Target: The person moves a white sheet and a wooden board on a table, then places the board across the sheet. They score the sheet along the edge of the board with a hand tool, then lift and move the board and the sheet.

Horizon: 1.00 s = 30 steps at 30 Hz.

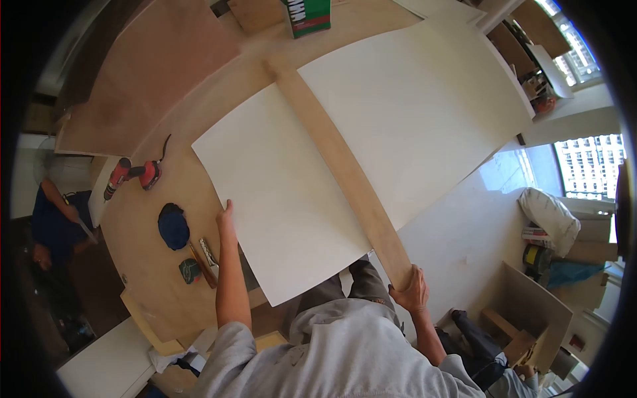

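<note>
My left hand (pixel 226 215) is closed on the left edge of a white board (pixel 279 179), thumb at the edge and the other fingers mostly hidden. The near end of this board overhangs my lap. A long, flat wooden strip (pixel 338 166) lies along the board's right side, and my right hand (pixel 414 290) is wrapped round its near end. Beyond the strip lies a larger white sheet (pixel 424 113); its near right part extends past the worktable (pixel 166 292).
On the table's left side are a red cordless drill (pixel 123 174), a dark blue round pad (pixel 172 227) and hand tools with wooden handles (pixel 202 262). A green tin (pixel 309 18) stands at the far edge. One person (pixel 60 212) is at left, another (pixel 488 355) low at right.
</note>
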### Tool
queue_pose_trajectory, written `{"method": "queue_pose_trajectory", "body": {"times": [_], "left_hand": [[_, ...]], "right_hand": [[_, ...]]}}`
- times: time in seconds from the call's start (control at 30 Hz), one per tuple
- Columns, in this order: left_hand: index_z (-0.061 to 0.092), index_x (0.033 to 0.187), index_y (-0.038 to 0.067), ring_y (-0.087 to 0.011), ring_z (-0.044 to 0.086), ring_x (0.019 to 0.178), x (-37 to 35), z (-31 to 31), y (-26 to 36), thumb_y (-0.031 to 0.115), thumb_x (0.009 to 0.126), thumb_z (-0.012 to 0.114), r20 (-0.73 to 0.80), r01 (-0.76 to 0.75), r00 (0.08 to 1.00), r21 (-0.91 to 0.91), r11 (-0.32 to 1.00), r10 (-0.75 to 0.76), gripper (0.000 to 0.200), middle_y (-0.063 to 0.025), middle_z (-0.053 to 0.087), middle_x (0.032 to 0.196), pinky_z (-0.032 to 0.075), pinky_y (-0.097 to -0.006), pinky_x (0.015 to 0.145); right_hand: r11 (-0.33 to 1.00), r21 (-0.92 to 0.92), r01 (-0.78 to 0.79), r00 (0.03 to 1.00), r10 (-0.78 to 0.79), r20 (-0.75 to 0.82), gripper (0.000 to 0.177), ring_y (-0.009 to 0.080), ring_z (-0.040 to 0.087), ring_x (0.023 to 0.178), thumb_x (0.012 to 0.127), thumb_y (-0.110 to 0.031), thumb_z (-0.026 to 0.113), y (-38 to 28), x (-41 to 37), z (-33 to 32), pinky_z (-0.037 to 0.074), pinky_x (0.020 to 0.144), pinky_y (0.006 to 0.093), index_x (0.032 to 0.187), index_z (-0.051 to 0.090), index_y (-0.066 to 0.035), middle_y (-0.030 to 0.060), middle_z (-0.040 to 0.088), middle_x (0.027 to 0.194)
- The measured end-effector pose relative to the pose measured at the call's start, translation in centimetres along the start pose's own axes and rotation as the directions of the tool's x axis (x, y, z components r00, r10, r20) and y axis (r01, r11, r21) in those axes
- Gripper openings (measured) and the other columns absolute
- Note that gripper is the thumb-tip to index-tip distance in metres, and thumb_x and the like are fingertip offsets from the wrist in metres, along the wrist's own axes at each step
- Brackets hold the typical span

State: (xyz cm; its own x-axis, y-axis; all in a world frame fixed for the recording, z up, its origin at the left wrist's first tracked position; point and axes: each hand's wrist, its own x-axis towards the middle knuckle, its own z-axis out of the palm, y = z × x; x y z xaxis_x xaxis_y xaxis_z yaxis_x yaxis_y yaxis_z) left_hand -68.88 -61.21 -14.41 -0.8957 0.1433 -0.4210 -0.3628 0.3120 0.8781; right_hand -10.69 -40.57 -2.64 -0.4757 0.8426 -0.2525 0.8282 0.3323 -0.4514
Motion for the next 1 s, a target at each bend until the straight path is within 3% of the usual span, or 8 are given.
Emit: {"method": "queue_pose_trajectory", "body": {"times": [0.27, 0.3, 0.37, 0.47, 0.57, 0.63, 0.87, 1.0], "left_hand": [[0.071, 0.106, -0.006, -0.0240, 0.068, 0.090, -1.3, -0.2, 2.8, 0.044, 0.099, 0.079, 0.035, 0.145, 0.988, 0.113, 0.983, -0.150, 0.051, -0.0115, 0.072, 0.096, 0.055, -0.0392, 0.082], [0.070, 0.112, -0.005, -0.0271, 0.069, 0.097, -1.8, 0.2, 3.7, 0.041, 0.098, 0.080, -0.025, 0.105, 0.994, 0.340, 0.934, -0.102, 0.049, -0.0135, 0.072, 0.102, 0.055, -0.0413, 0.085], [0.068, 0.123, -0.003, -0.0332, 0.070, 0.109, -2.9, 0.9, 5.3, 0.036, 0.096, 0.081, -0.112, 0.063, 0.993, 0.730, 0.681, 0.029, 0.049, -0.0174, 0.071, 0.114, 0.055, -0.0453, 0.091], [0.062, 0.138, 0.004, -0.0412, 0.061, 0.128, -8.7, 6.7, 8.3, 0.023, 0.093, 0.082, -0.084, -0.010, 0.852, 0.985, 0.175, 0.517, 0.053, -0.0214, 0.063, 0.135, 0.053, -0.0516, 0.102], [0.059, 0.143, 0.007, -0.0457, 0.053, 0.136, -8.3, 10.7, 7.0, 0.008, 0.092, 0.077, 0.369, -0.581, 0.694, 0.794, 0.178, 0.618, 0.054, -0.0229, 0.057, 0.145, 0.045, -0.0546, 0.116], [0.056, 0.148, 0.003, -0.0475, 0.047, 0.145, -8.9, 15.3, 6.8, 0.011, 0.097, 0.073, 0.511, -0.782, 0.591, 0.553, 0.287, 0.624, 0.054, -0.0242, 0.056, 0.151, 0.039, -0.0540, 0.122], [0.037, 0.165, 0.003, -0.0462, 0.031, 0.158, -11.5, 26.4, 6.7, 0.052, 0.110, 0.052, 0.433, -0.713, 0.688, 0.555, 0.428, 0.583, 0.075, -0.0202, 0.046, 0.165, 0.014, -0.0594, 0.133], [0.032, 0.168, 0.002, -0.0437, 0.027, 0.161, -10.9, 27.1, 5.2, 0.054, 0.111, 0.049, 0.433, -0.699, 0.679, 0.629, 0.341, 0.593, 0.079, -0.0187, 0.042, 0.169, 0.011, -0.0580, 0.134]], "right_hand": [[1.000, 0.000, -0.026, 0.999, 0.026, 0.041, 0.094, 0.0423, 0.069, 0.105, 0.065, -0.034, 0.094, 3.0, -1.8, 1.1, 0.059, 0.084, 0.0522, 0.142, 0.047, -0.008, 0.0186, 0.063, 0.123], [1.000, 0.009, -0.022, 0.999, 0.022, 0.039, 0.095, 0.0425, 0.069, 0.105, 0.065, -0.035, 0.094, 3.0, -1.5, 1.2, 0.059, 0.084, 0.0525, 0.143, 0.047, -0.008, 0.0186, 0.063, 0.123], [0.999, 0.048, -0.008, 0.999, 0.005, 0.054, 0.094, 0.0425, 0.069, 0.105, 0.066, -0.035, 0.094, 2.7, -1.1, 1.7, 0.059, 0.084, 0.0529, 0.143, 0.047, -0.008, 0.0186, 0.063, 0.123], [0.996, 0.071, -0.050, 0.995, 0.043, 0.094, 0.094, 0.0424, 0.069, 0.106, 0.067, -0.035, 0.094, 1.3, -0.7, 2.0, 0.058, 0.083, 0.0530, 0.143, 0.046, -0.008, 0.0186, 0.062, 0.124], [0.991, 0.100, -0.091, 0.993, 0.083, 0.085, 0.090, 0.0405, 0.069, 0.107, 0.070, -0.035, 0.093, -0.5, 0.9, 2.0, 0.059, 0.085, 0.0514, 0.143, 0.047, -0.009, 0.0168, 0.063, 0.125], [0.988, 0.116, -0.103, 0.992, 0.094, 0.083, 0.088, 0.0395, 0.069, 0.109, 0.071, -0.035, 0.093, -1.0, 1.1, 2.2, 0.059, 0.085, 0.0505, 0.143, 0.048, -0.010, 0.0158, 0.063, 0.124], [0.989, 0.101, -0.112, 0.991, 0.103, 0.087, 0.096, 0.0390, 0.068, 0.111, 0.066, -0.036, 0.097, -1.9, 3.4, 2.8, 0.058, 0.085, 0.0505, 0.144, 0.048, -0.011, 0.0147, 0.062, 0.126], [0.990, 0.124, -0.063, 0.996, 0.054, 0.077, 0.099, 0.0392, 0.068, 0.109, 0.065, -0.036, 0.098, -1.5, 4.9, 3.7, 0.059, 0.085, 0.0508, 0.146, 0.047, -0.012, 0.0143, 0.061, 0.127]]}}
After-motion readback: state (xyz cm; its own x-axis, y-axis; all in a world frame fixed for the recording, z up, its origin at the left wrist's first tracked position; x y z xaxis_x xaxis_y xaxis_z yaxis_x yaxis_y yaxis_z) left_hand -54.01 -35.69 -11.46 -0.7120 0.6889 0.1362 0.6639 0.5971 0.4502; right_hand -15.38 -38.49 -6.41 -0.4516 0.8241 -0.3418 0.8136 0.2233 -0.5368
